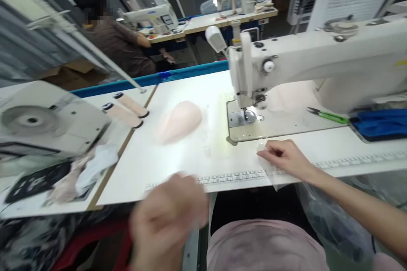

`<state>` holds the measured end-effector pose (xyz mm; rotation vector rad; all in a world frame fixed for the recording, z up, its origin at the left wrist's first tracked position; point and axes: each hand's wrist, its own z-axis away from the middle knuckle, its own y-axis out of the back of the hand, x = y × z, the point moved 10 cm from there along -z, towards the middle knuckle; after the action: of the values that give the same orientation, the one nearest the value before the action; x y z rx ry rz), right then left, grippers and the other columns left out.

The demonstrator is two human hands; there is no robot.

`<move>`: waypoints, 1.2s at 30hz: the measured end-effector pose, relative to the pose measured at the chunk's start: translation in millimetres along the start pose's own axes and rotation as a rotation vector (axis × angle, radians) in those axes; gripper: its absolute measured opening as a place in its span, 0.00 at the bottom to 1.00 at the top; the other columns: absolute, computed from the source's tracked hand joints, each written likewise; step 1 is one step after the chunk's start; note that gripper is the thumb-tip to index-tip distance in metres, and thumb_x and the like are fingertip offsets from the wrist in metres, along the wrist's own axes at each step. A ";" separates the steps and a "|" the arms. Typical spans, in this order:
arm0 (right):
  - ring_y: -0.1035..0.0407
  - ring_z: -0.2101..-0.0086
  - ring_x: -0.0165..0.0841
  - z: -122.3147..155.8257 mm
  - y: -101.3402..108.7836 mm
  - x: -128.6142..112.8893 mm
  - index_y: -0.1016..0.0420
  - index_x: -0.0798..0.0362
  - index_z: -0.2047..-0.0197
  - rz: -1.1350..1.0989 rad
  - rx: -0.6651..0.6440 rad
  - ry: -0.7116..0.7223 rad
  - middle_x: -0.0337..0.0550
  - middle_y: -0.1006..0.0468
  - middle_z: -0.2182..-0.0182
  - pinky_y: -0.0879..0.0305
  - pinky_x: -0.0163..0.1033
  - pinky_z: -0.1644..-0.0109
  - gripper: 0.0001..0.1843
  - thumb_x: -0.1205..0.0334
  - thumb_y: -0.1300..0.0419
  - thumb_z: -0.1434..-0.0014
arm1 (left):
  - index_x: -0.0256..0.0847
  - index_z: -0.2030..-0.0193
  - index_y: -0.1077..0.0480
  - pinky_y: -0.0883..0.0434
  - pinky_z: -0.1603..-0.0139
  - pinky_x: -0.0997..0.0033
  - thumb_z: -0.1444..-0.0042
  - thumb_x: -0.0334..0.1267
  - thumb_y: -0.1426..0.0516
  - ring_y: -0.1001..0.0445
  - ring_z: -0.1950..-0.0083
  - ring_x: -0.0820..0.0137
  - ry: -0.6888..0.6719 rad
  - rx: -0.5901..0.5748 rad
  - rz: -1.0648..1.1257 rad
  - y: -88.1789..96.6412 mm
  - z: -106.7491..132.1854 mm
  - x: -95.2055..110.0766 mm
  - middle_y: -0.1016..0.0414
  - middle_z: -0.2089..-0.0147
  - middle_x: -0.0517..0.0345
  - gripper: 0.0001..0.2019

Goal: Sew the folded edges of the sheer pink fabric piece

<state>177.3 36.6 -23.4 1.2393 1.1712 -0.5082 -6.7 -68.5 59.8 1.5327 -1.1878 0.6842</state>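
Observation:
My right hand (288,157) is closed in a pinch on a thin see-through piece of material (271,172). The piece hangs over the table's front edge, in front of the needle plate (240,119); I cannot tell whether it is fabric or plastic. My left hand (171,216), nearest the camera, is smeared by motion in front of the table edge, so its fingers are unclear. A pale pink moulded cup (182,120) lies on the white table to the left of the sewing machine (243,72).
Green thread snips (329,115) and blue cloth (381,123) lie at the right. A measuring tape (237,176) runs along the front edge. Two thread cones (122,114), another machine (47,123) and crumpled fabric (95,169) are at left. A co-worker (117,38) sits beyond.

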 end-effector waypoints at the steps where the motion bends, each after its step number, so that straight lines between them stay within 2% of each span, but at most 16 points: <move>1: 0.48 0.80 0.25 1.4 0.1 -1.1 0.43 0.52 0.80 -0.001 0.008 0.002 0.31 0.42 0.84 0.51 0.33 0.75 0.24 0.47 0.42 0.40 | 0.43 0.66 0.30 0.27 0.65 0.69 0.38 0.41 0.44 0.29 0.66 0.71 0.009 0.012 0.031 -10.0 -5.5 -3.6 0.27 0.66 0.57 0.07; 3: 0.49 0.81 0.25 5.6 2.1 -6.3 0.44 0.51 0.81 0.005 0.043 0.013 0.32 0.43 0.85 0.51 0.34 0.76 0.25 0.47 0.41 0.41 | 0.42 0.70 0.33 0.29 0.65 0.69 0.40 0.37 0.42 0.29 0.68 0.71 0.055 -0.015 0.072 -41.1 -15.9 -18.6 0.29 0.71 0.59 0.08; 4: 0.49 0.81 0.26 8.3 3.3 -9.7 0.43 0.51 0.82 0.006 0.066 0.018 0.32 0.43 0.85 0.52 0.35 0.76 0.25 0.47 0.41 0.41 | 0.42 0.66 0.31 0.28 0.63 0.68 0.42 0.38 0.40 0.28 0.64 0.69 0.071 -0.038 0.043 -58.1 -20.0 -26.6 0.27 0.67 0.57 0.05; 6: 0.49 0.81 0.26 13.9 6.1 -16.2 0.43 0.51 0.82 -0.012 0.116 0.014 0.33 0.45 0.84 0.52 0.35 0.77 0.25 0.48 0.40 0.41 | 0.41 0.57 0.32 0.28 0.58 0.64 0.51 0.45 0.33 0.27 0.58 0.64 0.045 -0.052 -0.040 -85.5 -26.1 -36.0 0.26 0.58 0.53 0.18; 8: 0.50 0.80 0.27 18.9 9.8 -22.1 0.45 0.51 0.83 -0.066 0.178 0.006 0.33 0.47 0.83 0.53 0.36 0.77 0.26 0.50 0.39 0.41 | 0.41 0.51 0.34 0.29 0.54 0.61 0.53 0.50 0.33 0.28 0.53 0.60 -0.029 -0.037 -0.118 -101.3 -29.4 -36.9 0.26 0.54 0.50 0.26; 10: 0.48 0.79 0.27 21.1 9.4 -28.4 0.44 0.51 0.82 -0.150 0.197 0.010 0.34 0.44 0.82 0.50 0.35 0.76 0.25 0.52 0.38 0.41 | 0.40 0.53 0.34 0.29 0.54 0.61 0.46 0.48 0.37 0.29 0.53 0.61 -0.098 -0.031 -0.146 -107.2 -30.9 -33.8 0.26 0.55 0.49 0.20; 13: 0.43 0.76 0.28 18.7 2.1 -35.9 0.39 0.51 0.80 -0.276 0.144 0.008 0.36 0.38 0.78 0.45 0.35 0.72 0.21 0.52 0.41 0.39 | 0.40 0.62 0.33 0.31 0.57 0.67 0.37 0.40 0.45 0.29 0.59 0.67 -0.138 -0.055 -0.059 -101.0 -33.5 -28.2 0.28 0.62 0.54 0.06; 17: 0.40 0.73 0.28 12.4 -4.4 -37.7 0.33 0.51 0.72 -0.382 0.082 -0.033 0.37 0.35 0.74 0.42 0.34 0.68 0.19 0.50 0.49 0.34 | 0.40 0.63 0.32 0.34 0.58 0.71 0.33 0.38 0.52 0.31 0.60 0.70 -0.019 -0.145 0.145 -85.8 -41.4 -34.6 0.31 0.64 0.56 0.11; 20: 0.39 0.73 0.27 9.7 -9.8 -35.8 0.30 0.50 0.64 -0.404 0.021 -0.072 0.36 0.33 0.72 0.41 0.33 0.70 0.12 0.51 0.42 0.38 | 0.40 0.64 0.33 0.35 0.59 0.71 0.32 0.39 0.55 0.33 0.62 0.70 0.066 -0.161 0.206 -77.3 -46.5 -43.9 0.33 0.64 0.57 0.13; 25: 0.37 0.71 0.27 10.5 -14.0 -35.9 0.30 0.51 0.60 -0.412 -0.025 -0.074 0.38 0.30 0.66 0.39 0.33 0.67 0.15 0.53 0.33 0.46 | 0.40 0.66 0.34 0.37 0.60 0.71 0.33 0.38 0.52 0.33 0.62 0.70 0.032 -0.158 0.083 -74.4 -48.2 -42.4 0.34 0.66 0.58 0.11; 31: 0.34 0.71 0.27 10.0 -16.1 -30.5 0.30 0.53 0.62 -0.543 -0.097 -0.122 0.37 0.29 0.69 0.35 0.34 0.65 0.13 0.51 0.40 0.40 | 0.42 0.64 0.32 0.34 0.59 0.70 0.36 0.36 0.48 0.31 0.61 0.69 -0.091 -0.216 0.022 -73.7 -50.7 -26.3 0.29 0.64 0.57 0.07; 36: 0.34 0.69 0.27 12.0 -25.7 -32.1 0.30 0.53 0.64 -0.608 -0.188 -0.166 0.36 0.29 0.70 0.36 0.33 0.64 0.14 0.52 0.35 0.44 | 0.41 0.67 0.33 0.35 0.62 0.70 0.37 0.36 0.46 0.32 0.63 0.70 -0.107 -0.150 -0.063 -62.8 -54.3 -24.0 0.31 0.66 0.58 0.06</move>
<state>148.6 8.7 -8.0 0.6502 1.4126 -0.9077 51.1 -10.7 31.7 1.4889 -1.2364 0.4657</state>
